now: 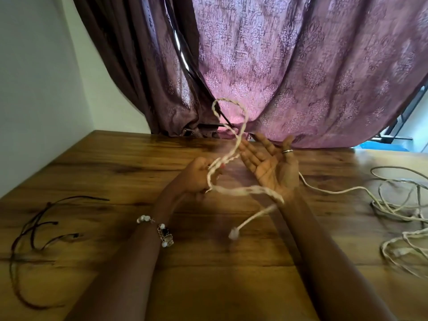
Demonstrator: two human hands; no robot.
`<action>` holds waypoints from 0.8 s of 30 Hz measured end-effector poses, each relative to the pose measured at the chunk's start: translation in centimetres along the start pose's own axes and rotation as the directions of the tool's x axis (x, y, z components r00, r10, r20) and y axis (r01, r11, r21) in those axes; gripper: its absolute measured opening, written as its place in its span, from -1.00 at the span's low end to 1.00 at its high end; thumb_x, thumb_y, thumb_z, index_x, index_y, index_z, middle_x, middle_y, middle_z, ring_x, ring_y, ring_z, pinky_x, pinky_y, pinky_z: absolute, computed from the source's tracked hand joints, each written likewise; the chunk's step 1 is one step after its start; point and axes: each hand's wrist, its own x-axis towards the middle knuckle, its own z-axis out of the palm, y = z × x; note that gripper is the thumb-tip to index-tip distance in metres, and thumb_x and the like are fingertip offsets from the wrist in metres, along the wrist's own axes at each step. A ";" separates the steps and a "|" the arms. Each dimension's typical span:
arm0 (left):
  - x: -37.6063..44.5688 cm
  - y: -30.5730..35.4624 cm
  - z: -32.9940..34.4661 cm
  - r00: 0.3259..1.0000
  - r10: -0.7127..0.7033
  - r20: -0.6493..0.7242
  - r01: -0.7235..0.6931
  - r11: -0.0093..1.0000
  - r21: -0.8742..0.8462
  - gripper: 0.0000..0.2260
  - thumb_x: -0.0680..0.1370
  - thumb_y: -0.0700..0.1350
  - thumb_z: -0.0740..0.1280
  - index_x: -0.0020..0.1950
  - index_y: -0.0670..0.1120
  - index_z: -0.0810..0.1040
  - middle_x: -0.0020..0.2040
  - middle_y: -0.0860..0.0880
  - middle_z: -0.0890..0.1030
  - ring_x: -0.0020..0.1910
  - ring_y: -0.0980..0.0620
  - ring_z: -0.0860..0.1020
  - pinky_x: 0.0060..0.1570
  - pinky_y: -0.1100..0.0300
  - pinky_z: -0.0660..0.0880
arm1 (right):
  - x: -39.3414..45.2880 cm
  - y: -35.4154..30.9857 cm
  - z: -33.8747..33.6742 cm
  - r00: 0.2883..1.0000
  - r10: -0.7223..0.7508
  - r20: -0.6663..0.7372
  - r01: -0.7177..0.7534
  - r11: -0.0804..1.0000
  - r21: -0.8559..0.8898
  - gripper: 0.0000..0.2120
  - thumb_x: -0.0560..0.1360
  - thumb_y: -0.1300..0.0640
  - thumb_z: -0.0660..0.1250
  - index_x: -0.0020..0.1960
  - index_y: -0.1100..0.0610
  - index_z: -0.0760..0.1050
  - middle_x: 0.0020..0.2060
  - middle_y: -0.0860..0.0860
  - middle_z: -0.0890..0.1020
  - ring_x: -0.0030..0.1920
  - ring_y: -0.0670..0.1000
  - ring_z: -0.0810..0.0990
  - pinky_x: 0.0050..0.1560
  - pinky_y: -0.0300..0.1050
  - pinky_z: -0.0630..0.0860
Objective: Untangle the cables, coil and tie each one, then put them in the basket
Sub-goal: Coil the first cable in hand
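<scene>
A cream twisted cable [234, 190] hangs in the air above the wooden table [115, 163]. My left hand [196, 176] is closed around it, and a loop of it stands up above the fist in front of the curtain. My right hand [271, 165] is held flat, palm up, fingers spread, a ring on one finger; the cable drapes across its wrist and trails right toward a loose pile of cream cables [400, 212]. The cable's blurred free end [233, 234] dangles between my forearms. No basket is in view.
A dark thin cable [34, 230] lies spread at the table's left. A purple patterned curtain [301, 77] hangs behind the table's far edge, with a white wall [41, 77] on the left. A beaded bracelet [162, 230] sits on my left wrist.
</scene>
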 end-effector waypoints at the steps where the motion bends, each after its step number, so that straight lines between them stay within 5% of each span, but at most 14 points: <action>1: 0.1 0.1 -0.1 0.999 -0.048 -0.018 0.048 0.998 -0.027 -0.84 0.54 -0.28 0.26 -0.24 -0.25 0.45 -0.51 -0.03 0.34 -0.57 0.10 0.25 -0.52 0.32 0.16 | -0.1 -0.2 -0.2 0.986 -0.041 -0.159 0.037 0.999 -0.029 -0.34 0.48 -0.22 0.20 0.35 0.27 0.37 0.30 0.37 0.44 0.30 0.30 0.46 0.16 0.11 0.54; 4: -0.1 1.2 -0.3 0.968 -0.173 -0.182 0.162 0.984 -0.072 -0.72 0.62 -0.24 0.18 -0.31 -0.21 0.40 -0.61 0.02 0.27 -0.68 0.12 0.18 -0.54 0.38 0.09 | -0.4 -0.8 -0.1 0.966 -0.161 -0.200 0.144 0.985 -0.098 -0.47 0.50 -0.22 0.13 0.21 0.18 0.45 0.19 0.23 0.57 0.16 0.16 0.60 0.02 0.01 0.60; 7: -1.1 2.3 -0.2 0.948 -0.157 -0.275 0.151 0.988 -0.044 -0.71 0.62 -0.16 0.22 -0.29 -0.22 0.44 -0.60 -0.03 0.28 -0.69 0.10 0.20 -0.57 0.38 0.13 | -0.8 -1.3 0.9 0.908 -0.363 -0.212 0.254 0.875 -0.412 -0.60 0.55 -0.11 0.18 0.18 0.18 0.49 0.04 0.12 0.65 -0.01 0.04 0.64 -0.07 -0.11 0.49; 10: -1.2 2.6 -0.5 0.951 -0.152 -0.267 0.176 0.982 0.067 -0.71 0.60 -0.18 0.23 -0.29 -0.25 0.47 -0.58 -0.09 0.33 -0.68 0.05 0.26 -0.56 0.33 0.19 | -1.5 -1.0 1.9 0.822 -0.555 0.127 0.443 0.485 -0.754 -0.72 0.53 0.07 0.28 0.20 0.16 0.52 0.08 0.07 0.64 0.06 0.00 0.60 0.02 -0.13 0.52; 15: -1.8 3.7 -1.6 0.968 -0.232 -0.099 0.248 0.947 0.206 -0.69 0.57 -0.18 0.26 -0.38 -0.18 0.47 -0.60 -0.04 0.30 -0.65 0.07 0.19 -0.56 0.37 0.12 | -0.9 1.3 2.7 0.664 -0.281 0.693 0.634 -0.280 -0.721 -0.73 0.46 0.11 0.42 0.15 0.12 0.61 0.12 0.01 0.60 0.15 -0.05 0.50 0.16 -0.12 0.40; 18: -2.3 4.1 -2.3 0.959 -0.271 0.084 0.267 0.962 0.058 -0.69 0.62 -0.10 0.19 -0.32 -0.14 0.40 -0.57 0.01 0.20 -0.66 0.14 0.08 -0.55 0.43 0.02 | 0.0 1.6 1.1 0.693 -0.263 0.671 0.566 -0.377 -0.733 -0.84 0.52 0.14 0.34 0.01 0.14 0.67 0.11 0.07 0.62 0.11 0.01 0.51 0.11 -0.09 0.40; 20: -2.5 4.0 -2.7 0.960 -0.227 0.164 0.254 0.953 -0.165 -0.71 0.63 -0.09 0.14 -0.27 -0.15 0.37 -0.59 0.04 0.16 -0.68 0.18 0.07 -0.54 0.46 0.02 | 0.3 0.9 -0.4 0.731 -0.285 0.620 0.456 -0.472 -0.755 -0.71 0.55 0.02 0.23 -0.02 0.15 0.67 0.12 0.12 0.61 0.08 0.12 0.52 0.08 -0.10 0.35; 24: -2.6 4.1 -3.6 0.970 -0.119 0.211 0.216 0.819 -0.531 -0.73 0.56 0.04 0.15 -0.24 -0.10 0.33 -0.63 0.10 0.17 -0.71 0.22 0.11 -0.58 0.45 0.00 | 0.2 0.0 -2.8 0.914 -0.289 0.284 0.089 -0.540 -0.837 -0.46 0.55 -0.18 0.04 -0.11 0.19 0.62 -0.02 0.11 0.60 0.06 0.20 0.48 0.11 0.10 0.38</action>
